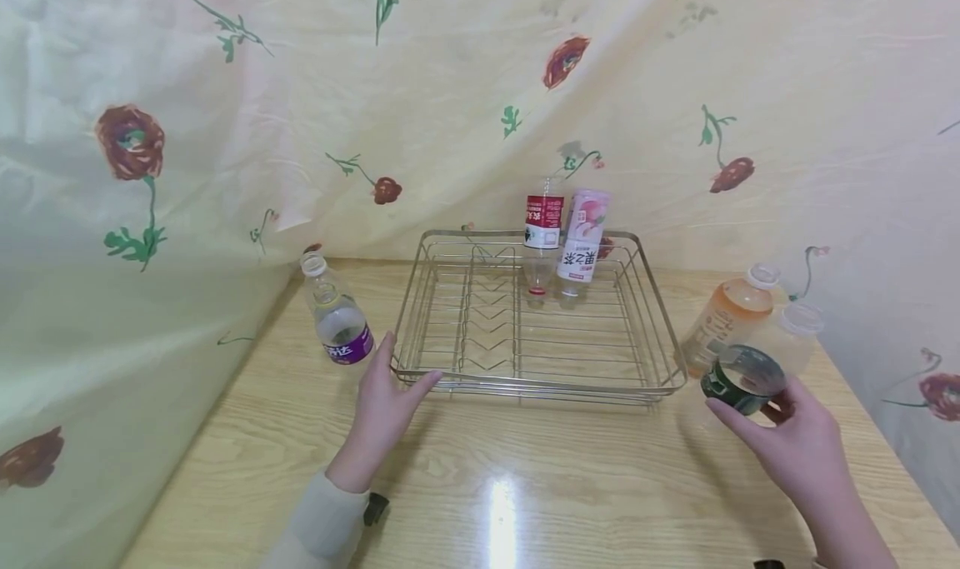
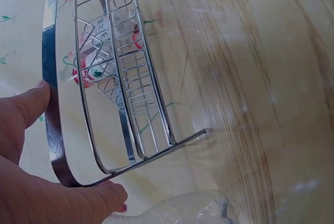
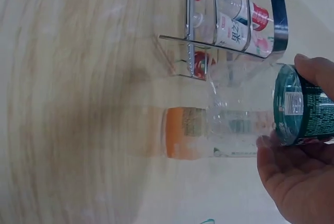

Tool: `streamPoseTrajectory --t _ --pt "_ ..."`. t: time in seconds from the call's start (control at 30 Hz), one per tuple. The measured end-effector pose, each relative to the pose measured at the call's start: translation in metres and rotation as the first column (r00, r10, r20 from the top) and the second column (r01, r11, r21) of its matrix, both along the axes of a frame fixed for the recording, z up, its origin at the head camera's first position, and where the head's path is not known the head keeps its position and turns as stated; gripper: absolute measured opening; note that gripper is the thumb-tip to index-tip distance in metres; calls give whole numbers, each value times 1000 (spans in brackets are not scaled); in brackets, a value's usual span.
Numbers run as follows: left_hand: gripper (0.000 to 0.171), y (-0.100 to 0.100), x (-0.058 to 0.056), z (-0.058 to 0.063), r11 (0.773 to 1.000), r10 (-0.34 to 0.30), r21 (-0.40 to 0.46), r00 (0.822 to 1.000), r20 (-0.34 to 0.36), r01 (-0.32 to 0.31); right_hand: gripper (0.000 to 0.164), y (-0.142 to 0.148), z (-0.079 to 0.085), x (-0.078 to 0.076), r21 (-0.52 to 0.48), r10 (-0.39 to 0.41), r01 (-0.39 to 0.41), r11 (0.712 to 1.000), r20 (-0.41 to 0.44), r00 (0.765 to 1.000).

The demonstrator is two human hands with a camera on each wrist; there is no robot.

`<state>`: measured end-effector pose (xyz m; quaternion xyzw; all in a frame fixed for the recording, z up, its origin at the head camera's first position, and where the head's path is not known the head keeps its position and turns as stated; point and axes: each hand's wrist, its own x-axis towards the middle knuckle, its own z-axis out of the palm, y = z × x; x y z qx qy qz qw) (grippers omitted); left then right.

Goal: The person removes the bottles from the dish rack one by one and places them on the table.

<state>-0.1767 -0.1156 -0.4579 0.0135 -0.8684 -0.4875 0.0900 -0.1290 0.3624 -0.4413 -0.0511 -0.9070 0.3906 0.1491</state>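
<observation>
My left hand [image 1: 384, 406] is at the near left corner of a wire dish rack [image 1: 525, 383], index finger along the left side and thumb along the front. In the left wrist view the fingertips touch the rack's flat metal rim [image 2: 50, 51]. Over the table's right side, my right hand [image 1: 798, 436] grips a clear plastic bottle by its dark green label [image 1: 738, 394]. The same label [image 3: 313, 112] shows a barcode in the right wrist view. Close behind it stands a bottle with orange bands [image 1: 731, 315], overlapped by a clear bottle neck [image 1: 802, 317].
A red-labelled bottle [image 1: 542, 223] and a pink-and-white-labelled bottle [image 1: 583, 236] stand caps down at the rack's back. Left of the rack is a clear bottle with a purple label [image 1: 348, 348]. A flowered sheet [image 1: 450, 94] hangs behind the wooden table [image 1: 450, 477].
</observation>
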Motion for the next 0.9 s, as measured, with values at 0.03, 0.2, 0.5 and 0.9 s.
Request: streamPoseTrajectory --t 0.03,0.2,0.5,0.9 --pt "102 0 0 0 1000 0 0 1000 1 0 74 1 -2 -1 6 9 -9 1000 10 1000" --pt "102 0 -1 0 1000 2 -6 1000 9 -2 79 3 -11 -4 38 34 -36 999 60 998" --pt "101 0 -1 0 1000 0 -11 1000 9 0 78 8 -22 -7 13 91 -93 996 98 991" --pt "102 -1 -1 -1 1000 5 -14 1000 9 -5 79 10 -25 -10 42 116 -121 992 109 987"
